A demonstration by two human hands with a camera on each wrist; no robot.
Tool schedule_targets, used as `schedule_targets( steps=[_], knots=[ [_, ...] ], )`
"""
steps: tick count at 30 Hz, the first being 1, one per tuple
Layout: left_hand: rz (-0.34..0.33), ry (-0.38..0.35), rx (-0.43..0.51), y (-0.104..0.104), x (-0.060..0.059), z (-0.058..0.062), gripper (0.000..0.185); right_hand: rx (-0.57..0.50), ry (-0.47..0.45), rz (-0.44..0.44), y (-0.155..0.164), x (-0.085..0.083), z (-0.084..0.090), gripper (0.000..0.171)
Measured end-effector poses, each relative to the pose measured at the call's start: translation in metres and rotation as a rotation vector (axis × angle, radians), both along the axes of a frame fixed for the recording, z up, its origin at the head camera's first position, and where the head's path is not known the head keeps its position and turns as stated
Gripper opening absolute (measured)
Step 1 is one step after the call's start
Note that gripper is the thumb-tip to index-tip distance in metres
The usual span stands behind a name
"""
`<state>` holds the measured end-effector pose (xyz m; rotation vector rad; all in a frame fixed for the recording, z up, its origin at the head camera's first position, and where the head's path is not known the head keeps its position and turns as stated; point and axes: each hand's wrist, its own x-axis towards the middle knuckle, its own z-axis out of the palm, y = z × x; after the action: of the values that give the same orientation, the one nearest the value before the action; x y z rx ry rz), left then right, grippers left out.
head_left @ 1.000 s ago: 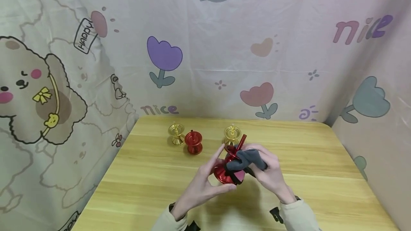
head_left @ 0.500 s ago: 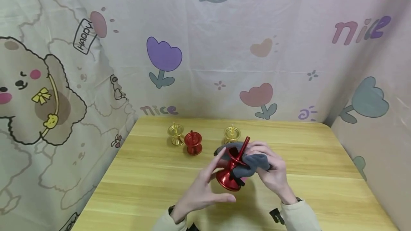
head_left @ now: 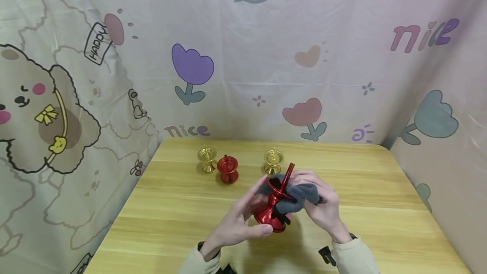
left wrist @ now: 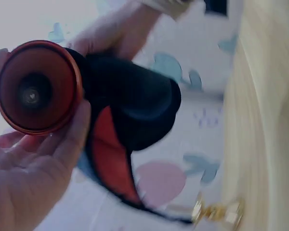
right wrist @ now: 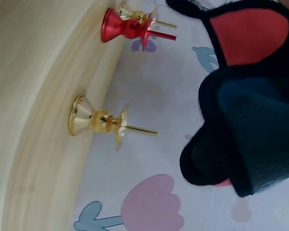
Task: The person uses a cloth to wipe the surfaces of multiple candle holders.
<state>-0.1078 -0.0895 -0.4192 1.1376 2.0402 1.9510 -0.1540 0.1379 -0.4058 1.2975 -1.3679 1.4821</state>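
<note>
Head view: a red spiked candle holder (head_left: 262, 214) is held up tilted over the wooden table (head_left: 171, 206), its base between the thumb and fingers of the left hand (head_left: 239, 217). The right hand (head_left: 323, 202) grips a bunched grey cloth (head_left: 302, 193) against its stem and dish; whether those fingers reach the metal through the folds is hidden. Just beyond the grip stands a gold candle holder (head_left: 273, 163); farther off to its left are a second red candle holder (head_left: 228, 167) and another gold one (head_left: 208, 160). A hard twist of cloth could probably pull the smooth base from the thumb, or the spike could snag a fold.
</note>
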Motion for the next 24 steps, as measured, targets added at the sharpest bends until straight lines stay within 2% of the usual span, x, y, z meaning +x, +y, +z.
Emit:
schedule_targets(
  steps=[4, 6, 8, 10, 12, 16, 18, 20, 24],
  knots=[
    [0.21, 0.153, -0.186, 0.005, 0.001, -0.002, 0.107, 0.025, 0.006, -0.082, -0.001, -0.004, -0.006, 0.009],
    [0.292, 0.246, -0.218, 0.007, 0.001, -0.005, 0.107, 0.044, 0.011, -0.112, -0.002, -0.005, -0.007, 0.009],
    [0.343, 0.27, -0.229, 0.008, 0.001, -0.007, 0.102, 0.064, 0.015, -0.123, -0.003, -0.006, -0.008, 0.01],
    [0.355, 0.257, -0.215, 0.006, 0.001, -0.007, 0.098, 0.074, 0.017, -0.109, -0.002, -0.007, -0.01, 0.01],
    [0.318, 0.2, -0.172, 0.003, 0.0, -0.008, 0.096, 0.077, 0.013, -0.084, -0.001, -0.008, -0.012, 0.012],
    [0.129, 0.047, -0.03, -0.001, -0.003, -0.008, 0.097, 0.056, -0.028, -0.002, 0.001, -0.009, -0.015, 0.013],
    [0.072, -0.002, -0.013, -0.002, -0.003, -0.007, 0.097, 0.04, -0.054, 0.026, 0.001, -0.01, -0.016, 0.018],
    [0.083, 0.003, -0.061, -0.001, -0.003, -0.006, 0.099, 0.032, -0.067, 0.026, 0.002, -0.01, -0.016, 0.026],
    [0.239, 0.078, -0.232, 0.002, 0.001, -0.004, 0.109, 0.052, -0.043, -0.016, 0.001, -0.01, -0.018, 0.029]
  ],
)
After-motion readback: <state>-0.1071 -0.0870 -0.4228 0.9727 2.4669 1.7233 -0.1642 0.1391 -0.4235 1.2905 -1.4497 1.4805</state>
